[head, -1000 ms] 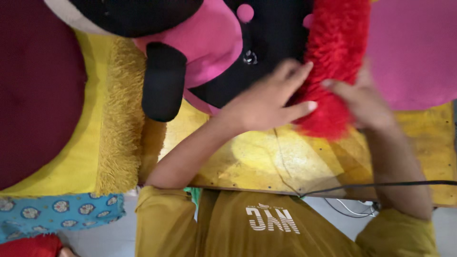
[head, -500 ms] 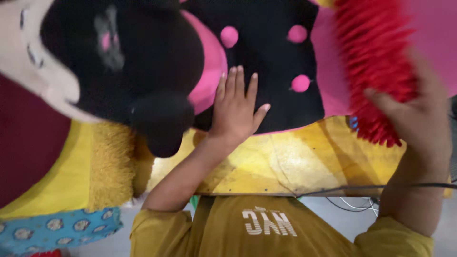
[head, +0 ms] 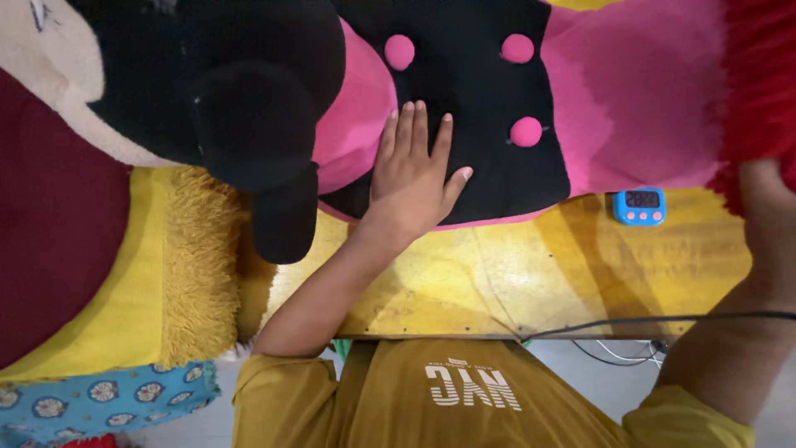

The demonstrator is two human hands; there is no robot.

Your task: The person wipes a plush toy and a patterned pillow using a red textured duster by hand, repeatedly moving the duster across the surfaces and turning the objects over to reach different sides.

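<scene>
While the large plush toy (head: 464,99) lies across the far side of the yellow desk (head: 531,274), I press my left hand (head: 412,178) flat on its black, pink-dotted body, fingers (head: 414,133) spread and gripping nothing. My right hand (head: 767,216) meets the shaggy red fabric (head: 759,91) at the frame's edge; its grip I cannot tell. I judge this a holding-down step; any next move needs a firm hold. Beside the toy sits a small blue timer (head: 639,206), and a black cable (head: 663,320) crosses the near edge.
</scene>
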